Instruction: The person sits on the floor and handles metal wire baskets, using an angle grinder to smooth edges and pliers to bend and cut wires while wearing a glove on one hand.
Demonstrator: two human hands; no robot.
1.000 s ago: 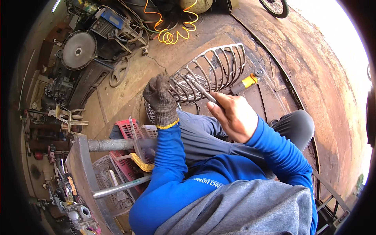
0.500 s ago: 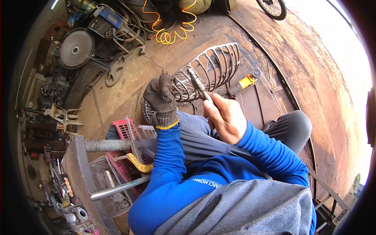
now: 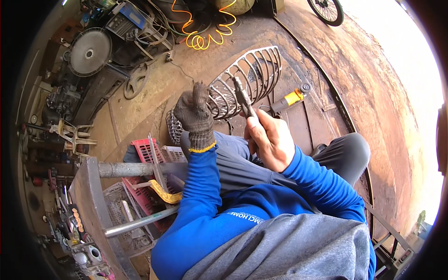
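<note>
My left hand (image 3: 196, 112) wears a dark grey knit glove with a yellow cuff. Its fingers are partly curled, one pointing upward, and what they hold is hidden. Right beside it, a ribbed metal frame of curved bars (image 3: 259, 72) stands tilted over the floor. My bare right hand (image 3: 269, 142) is wrapped round the handle of a dark metal hand tool (image 3: 242, 95) whose exact kind I cannot make out. The tool's far end points up and left, in front of the frame's bars; whether it touches them is unclear.
A yellow angle grinder (image 3: 291, 99) lies right of the frame. To my left are red plastic baskets (image 3: 144, 151), a yellow-framed clamp (image 3: 164, 192) and a metal stand with pipes (image 3: 140, 224). Behind are a fan (image 3: 89, 52), a blue-topped machine (image 3: 128, 18) and a coiled orange hose (image 3: 198, 43).
The ribbed frame has shifted slightly left and up. The hand tool has turned a little, its far end moving right. Both hands keep much the same position.
</note>
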